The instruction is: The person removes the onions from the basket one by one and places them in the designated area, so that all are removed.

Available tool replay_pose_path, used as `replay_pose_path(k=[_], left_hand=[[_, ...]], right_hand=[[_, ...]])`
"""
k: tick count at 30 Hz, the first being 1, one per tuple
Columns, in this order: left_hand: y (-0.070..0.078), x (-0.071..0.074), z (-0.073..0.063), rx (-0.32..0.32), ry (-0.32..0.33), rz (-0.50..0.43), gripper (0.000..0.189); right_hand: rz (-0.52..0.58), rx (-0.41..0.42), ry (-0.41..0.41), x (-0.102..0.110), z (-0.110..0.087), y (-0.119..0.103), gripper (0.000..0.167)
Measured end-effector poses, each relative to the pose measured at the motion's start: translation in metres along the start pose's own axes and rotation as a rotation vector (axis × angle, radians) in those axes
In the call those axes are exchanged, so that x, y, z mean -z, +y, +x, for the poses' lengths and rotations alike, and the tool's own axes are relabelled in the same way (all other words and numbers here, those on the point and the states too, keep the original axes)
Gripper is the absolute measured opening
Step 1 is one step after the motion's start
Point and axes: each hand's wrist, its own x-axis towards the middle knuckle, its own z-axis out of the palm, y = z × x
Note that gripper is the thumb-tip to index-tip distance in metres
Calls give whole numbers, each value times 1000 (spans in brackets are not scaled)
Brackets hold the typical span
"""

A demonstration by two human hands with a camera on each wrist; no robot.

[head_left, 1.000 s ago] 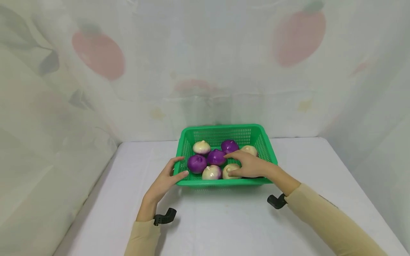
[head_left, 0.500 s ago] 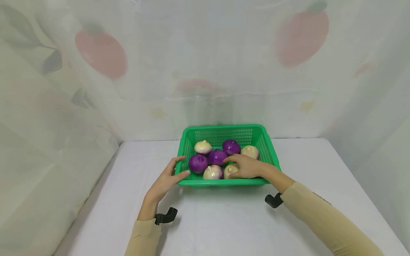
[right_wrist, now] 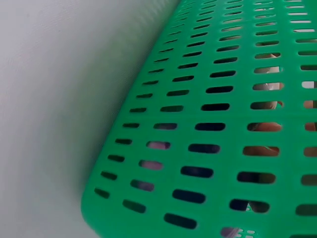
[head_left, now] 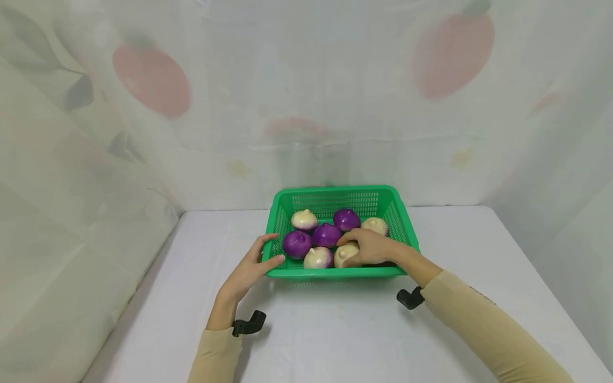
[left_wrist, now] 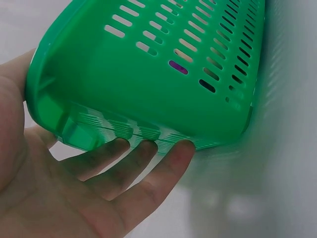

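I count seven turnip-like bulbs (head_left: 326, 235), three purple and four cream, some of the cream ones showing purple undersides. They're all in the green basket (head_left: 330, 273), mid-frame on the white counter (head_left: 321, 330); I can't see what's under the right hand (head_left: 375, 250), though.

Compared with a second ago, that hand has dropped a bit and drawn in: its forefinger reached toward the middle purple one, and now fingers and thumb pinch the cream bulb (head_left: 343, 252) lowest right in the basket. Same seven bulbs, and the left hand (head_left: 243, 272) hasn't let go: thumb and forefinger hook over the basket's left rim. My left wrist feed has its other fingers against the outside wall.
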Motion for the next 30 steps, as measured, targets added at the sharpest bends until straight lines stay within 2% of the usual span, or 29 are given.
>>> replay_pose_path(k=[7,15,23,30], left_hand=[[1,0,-1,0,4,-11,75],[-1,0,0,16,9,-1,74],[-1,2,1,17,0,6,71],[1,3,-2,35,2,8,73]], right_hand=[[14,33,49,6,-5,-4,52],[89,32,95,19,-15,-7,53],[156,-32,154,38,-28,-15,51],[252,-53,201,53,-42,-18,49]])
